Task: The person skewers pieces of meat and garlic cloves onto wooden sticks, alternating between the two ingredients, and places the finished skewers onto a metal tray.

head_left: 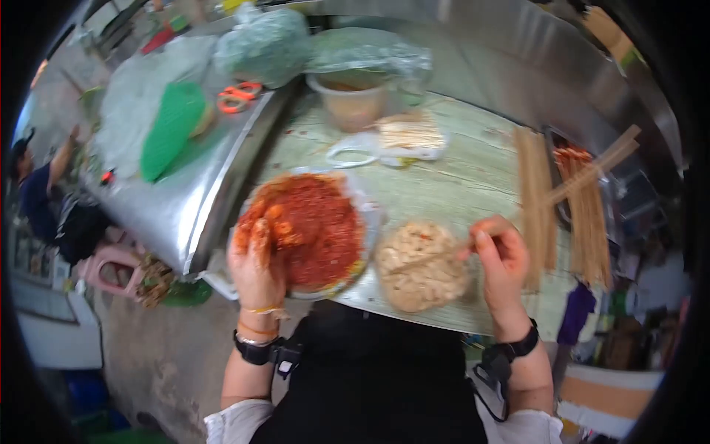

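My left hand (pixel 259 255) is at the left side of a plate of red chili paste (pixel 318 229). Its fingers are coated red and curl among sauce-covered lumps; what they hold is hard to make out. Between thumb and fingers, my right hand (pixel 503 251) pinches a thin wooden skewer (pixel 436 259). The skewer reaches left over a bowl of pale, chunky pieces (pixel 421 277), blurred by motion. Both the plate and the bowl stand at the table's near edge.
Bundles of long wooden sticks (pixel 538 211) lie at the right, with one stretch slanting across them. Behind are a white stack of short sticks (pixel 410 133), a plastic tub (pixel 351 100) and bagged goods (pixel 262 44). Orange-handled scissors (pixel 238 97) and green netting (pixel 174 129) rest on a metal surface.
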`<control>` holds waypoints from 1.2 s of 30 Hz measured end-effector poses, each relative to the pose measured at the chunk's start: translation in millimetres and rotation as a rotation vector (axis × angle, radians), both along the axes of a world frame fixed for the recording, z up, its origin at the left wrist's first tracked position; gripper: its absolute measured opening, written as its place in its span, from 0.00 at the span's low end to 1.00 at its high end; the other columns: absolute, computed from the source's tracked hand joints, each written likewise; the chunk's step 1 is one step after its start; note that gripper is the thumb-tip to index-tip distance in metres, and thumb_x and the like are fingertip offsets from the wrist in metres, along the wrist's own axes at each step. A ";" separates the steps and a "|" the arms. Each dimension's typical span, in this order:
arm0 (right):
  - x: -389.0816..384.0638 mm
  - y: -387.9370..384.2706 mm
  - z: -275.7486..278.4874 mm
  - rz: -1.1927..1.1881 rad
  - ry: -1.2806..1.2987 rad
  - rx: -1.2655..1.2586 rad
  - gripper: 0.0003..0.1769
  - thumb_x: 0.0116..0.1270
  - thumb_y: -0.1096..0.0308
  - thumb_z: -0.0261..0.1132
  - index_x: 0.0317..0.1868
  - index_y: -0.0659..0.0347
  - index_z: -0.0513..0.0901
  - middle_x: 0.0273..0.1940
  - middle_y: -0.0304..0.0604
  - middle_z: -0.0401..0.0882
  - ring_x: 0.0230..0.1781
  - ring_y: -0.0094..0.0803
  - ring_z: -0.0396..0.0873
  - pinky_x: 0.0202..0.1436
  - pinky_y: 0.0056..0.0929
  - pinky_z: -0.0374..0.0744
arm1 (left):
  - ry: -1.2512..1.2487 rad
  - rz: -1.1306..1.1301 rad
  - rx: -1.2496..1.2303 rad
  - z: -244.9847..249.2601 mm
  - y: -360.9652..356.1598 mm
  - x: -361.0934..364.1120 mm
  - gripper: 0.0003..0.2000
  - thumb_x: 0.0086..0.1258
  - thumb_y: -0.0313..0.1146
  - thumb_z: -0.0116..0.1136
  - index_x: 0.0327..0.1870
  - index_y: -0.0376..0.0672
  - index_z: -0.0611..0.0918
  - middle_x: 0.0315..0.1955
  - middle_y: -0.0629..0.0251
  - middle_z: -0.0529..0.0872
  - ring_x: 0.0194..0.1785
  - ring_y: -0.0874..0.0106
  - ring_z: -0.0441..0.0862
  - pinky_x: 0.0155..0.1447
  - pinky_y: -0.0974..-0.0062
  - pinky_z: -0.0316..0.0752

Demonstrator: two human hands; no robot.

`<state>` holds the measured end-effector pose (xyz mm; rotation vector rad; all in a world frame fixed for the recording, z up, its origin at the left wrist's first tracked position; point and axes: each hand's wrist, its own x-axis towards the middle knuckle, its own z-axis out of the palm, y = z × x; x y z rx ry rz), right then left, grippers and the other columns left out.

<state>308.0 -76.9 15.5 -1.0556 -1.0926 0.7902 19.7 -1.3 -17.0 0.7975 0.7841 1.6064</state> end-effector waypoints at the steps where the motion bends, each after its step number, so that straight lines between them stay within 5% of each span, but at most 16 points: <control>1: -1.6 -3.2 -4.0 0.019 -0.015 -0.005 0.04 0.69 0.74 0.57 0.37 0.66 0.76 0.37 0.41 0.75 0.25 0.23 0.75 0.33 0.20 0.77 | 0.018 0.018 0.029 1.9 1.5 -8.0 0.16 0.72 0.26 0.50 0.59 0.36 0.72 0.50 0.60 0.81 0.47 0.70 0.80 0.46 0.71 0.79; 8: -8.0 -20.3 1.2 0.139 -0.004 -0.295 0.08 0.70 0.73 0.54 0.33 0.67 0.76 0.28 0.40 0.70 0.21 0.22 0.72 0.25 0.17 0.70 | 0.218 0.008 -0.043 21.4 4.8 -48.2 0.16 0.69 0.24 0.53 0.56 0.29 0.73 0.43 0.55 0.83 0.40 0.72 0.81 0.42 0.77 0.79; 10: -5.9 -22.3 2.1 0.140 -0.074 -0.298 0.10 0.71 0.71 0.53 0.32 0.68 0.76 0.27 0.40 0.70 0.21 0.22 0.72 0.25 0.18 0.70 | 0.547 -0.062 -0.077 21.0 4.2 -54.1 0.14 0.69 0.23 0.53 0.54 0.30 0.75 0.40 0.57 0.84 0.40 0.71 0.81 0.44 0.76 0.77; 12: -2.1 -24.9 -1.6 0.136 -0.144 -0.294 0.12 0.72 0.70 0.52 0.32 0.68 0.76 0.26 0.41 0.70 0.20 0.23 0.72 0.26 0.18 0.70 | 0.623 -0.041 -0.163 20.2 8.1 -55.8 0.11 0.64 0.21 0.56 0.47 0.30 0.80 0.37 0.59 0.85 0.40 0.71 0.81 0.44 0.76 0.77; 14: 3.1 -30.3 -6.6 0.077 -0.028 -0.214 0.15 0.73 0.67 0.50 0.30 0.67 0.75 0.26 0.41 0.69 0.20 0.24 0.72 0.26 0.19 0.71 | 1.233 0.025 0.266 10.8 19.4 -62.2 0.09 0.59 0.21 0.60 0.41 0.33 0.84 0.35 0.60 0.86 0.36 0.70 0.82 0.43 0.74 0.76; 16: 3.0 -30.4 -9.1 0.030 -0.009 -0.174 0.16 0.74 0.66 0.49 0.30 0.67 0.75 0.26 0.41 0.69 0.19 0.24 0.71 0.25 0.19 0.71 | 1.362 0.103 0.298 11.7 27.5 -52.2 0.08 0.54 0.24 0.63 0.35 0.37 0.85 0.33 0.57 0.86 0.34 0.63 0.83 0.42 0.70 0.76; 19: -0.7 -29.2 -16.7 -0.034 0.030 -0.156 0.18 0.74 0.65 0.49 0.29 0.67 0.75 0.26 0.40 0.68 0.19 0.24 0.70 0.25 0.19 0.71 | 1.775 0.014 0.334 12.5 44.2 -36.7 0.11 0.51 0.38 0.66 0.26 0.40 0.81 0.25 0.55 0.81 0.34 0.54 0.80 0.38 0.61 0.74; 22: -0.3 -28.4 -23.5 -0.048 0.066 -0.170 0.18 0.74 0.64 0.49 0.28 0.66 0.74 0.26 0.40 0.68 0.19 0.23 0.70 0.24 0.19 0.70 | 2.084 -0.030 0.305 20.9 47.2 -14.7 0.14 0.50 0.42 0.67 0.24 0.41 0.80 0.25 0.55 0.80 0.32 0.55 0.79 0.37 0.60 0.74; 36: 6.3 -27.2 -28.4 -0.008 0.159 -0.214 0.18 0.74 0.62 0.50 0.30 0.67 0.75 0.25 0.40 0.69 0.18 0.23 0.70 0.23 0.18 0.70 | 2.036 -0.133 0.346 27.1 44.7 -17.9 0.08 0.53 0.33 0.59 0.25 0.37 0.78 0.24 0.51 0.80 0.31 0.51 0.79 0.37 0.56 0.73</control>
